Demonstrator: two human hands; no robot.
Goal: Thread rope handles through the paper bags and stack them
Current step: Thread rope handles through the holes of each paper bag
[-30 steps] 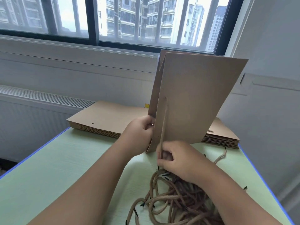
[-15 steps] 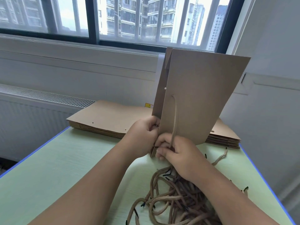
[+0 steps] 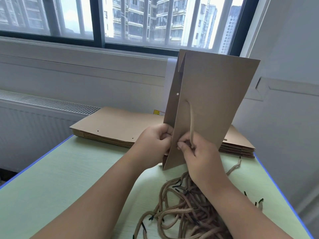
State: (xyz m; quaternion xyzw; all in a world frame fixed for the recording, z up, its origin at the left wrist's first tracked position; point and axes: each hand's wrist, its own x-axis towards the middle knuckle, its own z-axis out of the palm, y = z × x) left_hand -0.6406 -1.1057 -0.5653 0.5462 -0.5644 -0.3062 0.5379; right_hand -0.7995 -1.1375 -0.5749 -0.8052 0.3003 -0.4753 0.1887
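A flat bag point(image 3: 217, 100) stands on end above the table point(image 3: 69, 178), tilted slightly right, its lower corner just over the tabletop. The left hand point(image 3: 155, 140) grips the bag's near edge from the left, fingers curled round the paper. The right hand point(image 3: 196, 152) is against the bag's front face, pinching a rope point(image 3: 191, 121) that runs down from a hole higher up. Its fingers hide the rope's lower end, so it may or may not be through a second hole. A rope pile point(image 3: 186, 209) lies below the right wrist. A stack point(image 3: 112, 125) of flat bags lies behind.
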